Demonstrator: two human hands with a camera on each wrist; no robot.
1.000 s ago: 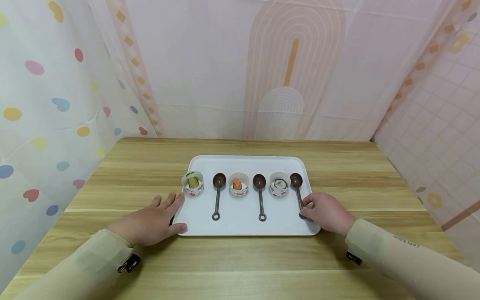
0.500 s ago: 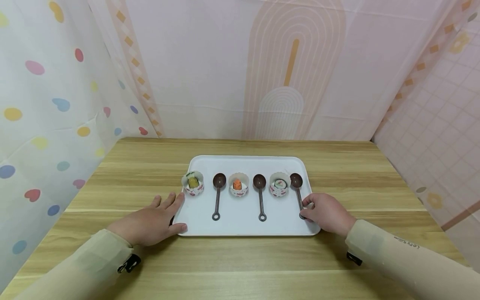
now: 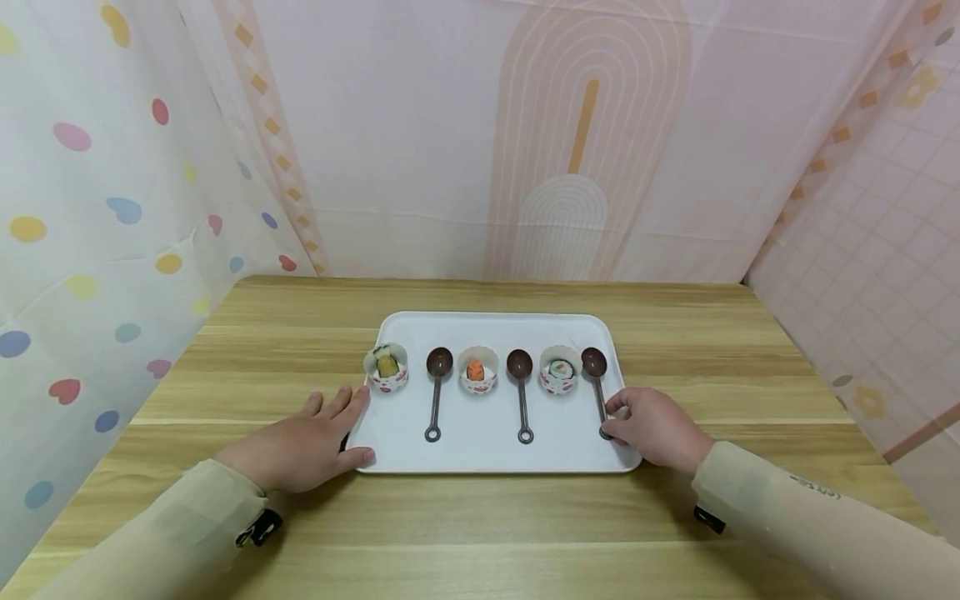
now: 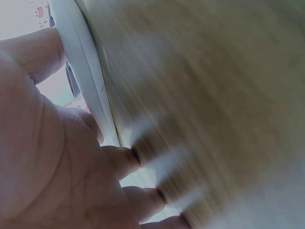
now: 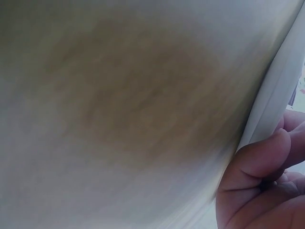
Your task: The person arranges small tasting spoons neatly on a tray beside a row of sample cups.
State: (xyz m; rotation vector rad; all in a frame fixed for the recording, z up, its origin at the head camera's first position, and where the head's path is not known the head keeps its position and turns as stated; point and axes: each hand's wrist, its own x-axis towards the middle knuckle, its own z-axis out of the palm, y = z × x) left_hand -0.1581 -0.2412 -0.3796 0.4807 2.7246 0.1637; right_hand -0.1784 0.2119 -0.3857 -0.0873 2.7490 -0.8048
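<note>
A white tray (image 3: 480, 454) lies on the table with a row of brown measuring spoons and patterned paper cups. My left hand (image 3: 300, 442) rests at the tray's left edge, fingers extended and thumb over the rim. At the right edge, my right hand (image 3: 652, 429) has curled fingers, with thumb and forefinger pinching the handle end of the right measuring spoon (image 3: 594, 363); its ring end is partly hidden. The middle measuring spoon (image 3: 519, 364) and left measuring spoon (image 3: 439, 362) lie bowl-away. In the right wrist view, my curled fingers (image 5: 267, 157) overlap the tray's rim.
The left paper cup (image 3: 388, 383) holds a green and yellow piece, the middle cup (image 3: 478, 385) an orange one. A sushi-roll-like piece (image 3: 561, 369) sits in the right cup (image 3: 557, 386). Printed curtains (image 3: 405, 167) stand behind and beside the wooden table (image 3: 480, 533).
</note>
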